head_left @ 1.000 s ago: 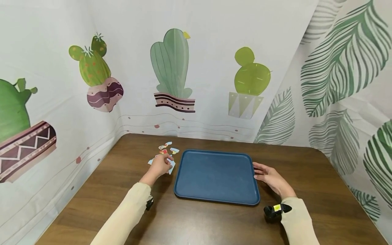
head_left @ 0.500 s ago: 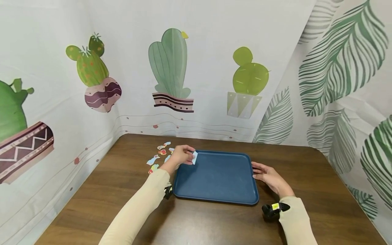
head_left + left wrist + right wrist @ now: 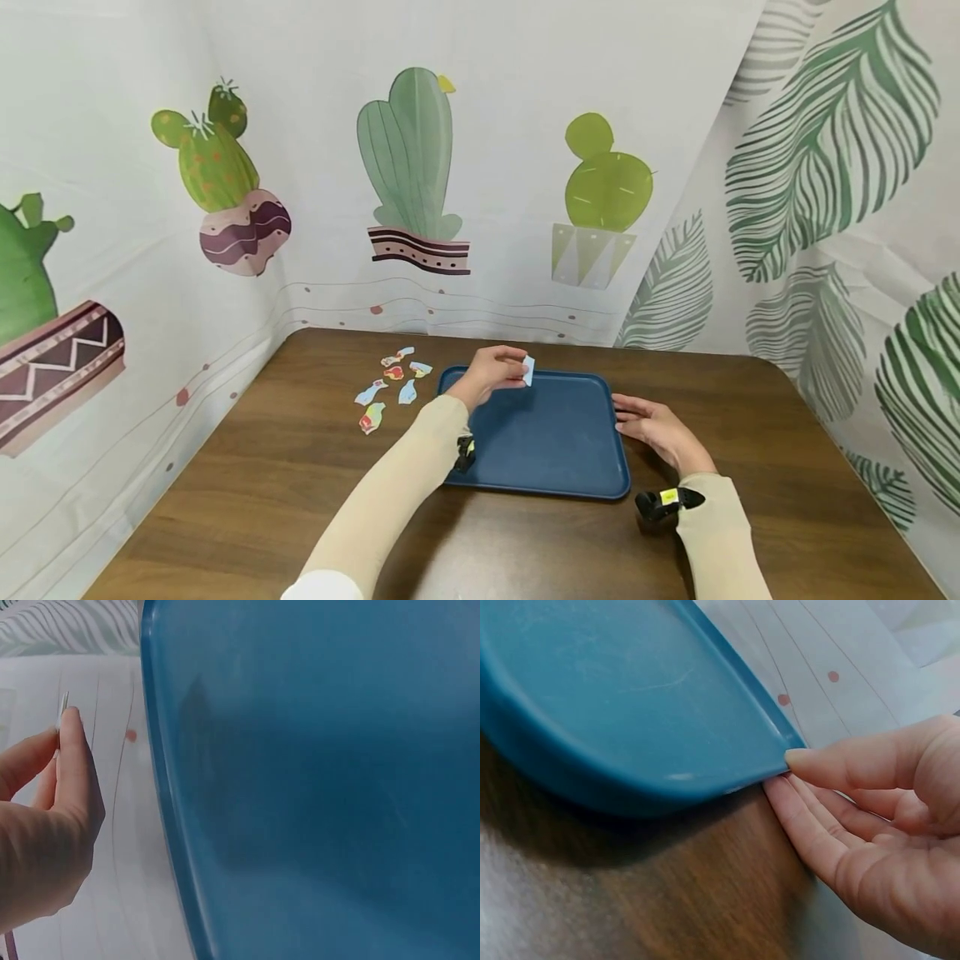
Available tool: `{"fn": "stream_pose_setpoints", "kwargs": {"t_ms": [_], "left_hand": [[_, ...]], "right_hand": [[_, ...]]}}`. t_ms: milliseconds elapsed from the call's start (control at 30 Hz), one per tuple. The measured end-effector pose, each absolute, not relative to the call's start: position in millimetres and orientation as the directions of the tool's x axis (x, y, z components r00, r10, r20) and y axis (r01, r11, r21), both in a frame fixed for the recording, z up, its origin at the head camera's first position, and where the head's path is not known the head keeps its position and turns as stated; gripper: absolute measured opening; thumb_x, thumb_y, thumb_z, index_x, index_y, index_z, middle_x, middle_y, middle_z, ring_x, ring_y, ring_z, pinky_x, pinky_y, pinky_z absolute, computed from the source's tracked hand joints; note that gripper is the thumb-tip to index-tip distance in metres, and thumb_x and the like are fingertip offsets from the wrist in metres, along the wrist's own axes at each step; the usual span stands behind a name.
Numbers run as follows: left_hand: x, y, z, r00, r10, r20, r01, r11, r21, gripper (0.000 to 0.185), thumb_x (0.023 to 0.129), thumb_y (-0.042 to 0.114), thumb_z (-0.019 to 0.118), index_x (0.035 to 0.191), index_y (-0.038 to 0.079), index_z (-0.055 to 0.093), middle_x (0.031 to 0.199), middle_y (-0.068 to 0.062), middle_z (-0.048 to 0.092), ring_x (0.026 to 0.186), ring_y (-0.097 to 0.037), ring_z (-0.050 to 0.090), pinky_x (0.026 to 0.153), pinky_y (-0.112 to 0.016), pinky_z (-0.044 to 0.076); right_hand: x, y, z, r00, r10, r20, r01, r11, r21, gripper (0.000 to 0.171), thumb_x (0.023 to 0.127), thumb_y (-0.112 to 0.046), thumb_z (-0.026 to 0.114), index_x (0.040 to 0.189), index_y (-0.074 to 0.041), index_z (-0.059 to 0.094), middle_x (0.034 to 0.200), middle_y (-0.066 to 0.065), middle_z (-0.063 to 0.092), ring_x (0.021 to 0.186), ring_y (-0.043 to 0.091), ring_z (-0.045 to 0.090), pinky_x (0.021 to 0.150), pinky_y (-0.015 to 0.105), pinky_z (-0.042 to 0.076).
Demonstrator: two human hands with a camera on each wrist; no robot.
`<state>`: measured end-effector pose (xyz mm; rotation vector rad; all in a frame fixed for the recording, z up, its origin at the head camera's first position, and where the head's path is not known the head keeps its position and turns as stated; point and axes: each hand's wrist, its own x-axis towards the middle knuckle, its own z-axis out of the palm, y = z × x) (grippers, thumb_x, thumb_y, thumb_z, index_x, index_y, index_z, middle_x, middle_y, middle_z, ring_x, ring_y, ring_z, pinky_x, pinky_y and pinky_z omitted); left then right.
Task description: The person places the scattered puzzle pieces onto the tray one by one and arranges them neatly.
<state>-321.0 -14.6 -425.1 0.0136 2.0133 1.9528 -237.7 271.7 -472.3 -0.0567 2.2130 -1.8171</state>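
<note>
Left hand (image 3: 491, 371), just right of centre in the head view: thumb and fingers pinching a small light-blue piece (image 3: 529, 372). Piece raised clear of the blue tray (image 3: 543, 450), overlapping its far rim in that view; seen edge-on, a thin sliver, at the left wrist view's left side.

Right hand (image 3: 663, 432), right of centre: thumb on the tray's right rim, fingers against the outside; right wrist view shows the rim pinched at a corner.

Tray lies flat on the brown wooden table (image 3: 225, 508), centre to lower centre. Left of it, a cluster of irregular cut pieces (image 3: 372, 418), pale blue with red and yellow printing; detail too small to read.

Labels: yellow sticker (image 3: 670, 497) on the black wrist device (image 3: 652, 506) at lower right, dark marks, illegible. Yellow patch on the other device (image 3: 462, 457) too, partly hidden.

Behind, upper frame: white cloth (image 3: 510, 150) printed with cacti and leaves.
</note>
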Motion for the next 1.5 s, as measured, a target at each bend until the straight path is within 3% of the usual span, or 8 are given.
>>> {"fn": "stream_pose_setpoints", "kwargs": {"t_ms": [233,433,767,1267,1500], "left_hand": [[-326.6,22.3,-432.7,-0.946,0.212,-0.246,-0.257,-0.027,0.966,0.030,0.086,-0.002,0.069,0.116,0.001,0.067,0.100,-0.016,0.066,0.075,-0.020,0.066,0.077,-0.035,0.060],[-325.2,57.1,-439.0,-0.942,0.214,-0.258,-0.276,-0.059,0.959,0.035,0.085,-0.007,0.067,0.119,-0.003,0.064,0.096,-0.016,0.065,0.077,-0.022,0.068,0.073,-0.033,0.060],[-313.1,95.9,-450.0,-0.938,0.130,-0.320,-0.324,-0.006,0.946,0.035,0.083,-0.016,0.064,0.116,-0.006,0.064,0.093,-0.017,0.063,0.087,-0.033,0.070,0.073,-0.035,0.060],[-311.3,114.5,-458.7,-0.946,0.093,-0.311,-0.303,0.086,0.949,0.030,0.079,-0.021,0.065,0.105,-0.006,0.065,0.083,-0.017,0.060,0.081,-0.033,0.070,0.066,-0.032,0.061],[-315.9,116.7,-466.6,-0.949,0.086,-0.304,-0.292,0.133,0.947,0.030,0.078,-0.019,0.068,0.103,-0.003,0.068,0.087,-0.017,0.062,0.075,-0.030,0.071,0.063,-0.031,0.060]], "right_hand": [[-239.5,272.8,-471.5,-0.958,-0.214,-0.192,0.150,0.197,-0.969,0.062,0.092,0.004,0.058,0.147,0.009,0.028,0.148,0.031,0.029,0.134,0.042,0.035,0.097,0.031,0.050],[-241.4,272.7,-470.3,-0.960,-0.191,-0.202,0.165,0.194,-0.967,0.062,0.092,0.004,0.057,0.147,0.008,0.028,0.148,0.031,0.030,0.133,0.041,0.036,0.096,0.028,0.050],[-243.1,275.0,-475.5,-0.956,-0.190,-0.223,0.186,0.191,-0.964,0.063,0.092,0.004,0.056,0.148,0.007,0.027,0.149,0.030,0.029,0.134,0.040,0.037,0.097,0.029,0.050],[-242.8,274.9,-474.2,-0.957,-0.176,-0.232,0.195,0.204,-0.959,0.062,0.093,0.002,0.057,0.147,0.006,0.029,0.148,0.029,0.031,0.132,0.038,0.040,0.098,0.032,0.049],[-243.1,274.2,-475.4,-0.956,-0.181,-0.231,0.192,0.210,-0.959,0.061,0.092,0.003,0.057,0.147,0.006,0.030,0.148,0.029,0.032,0.131,0.037,0.042,0.097,0.030,0.050]]}}
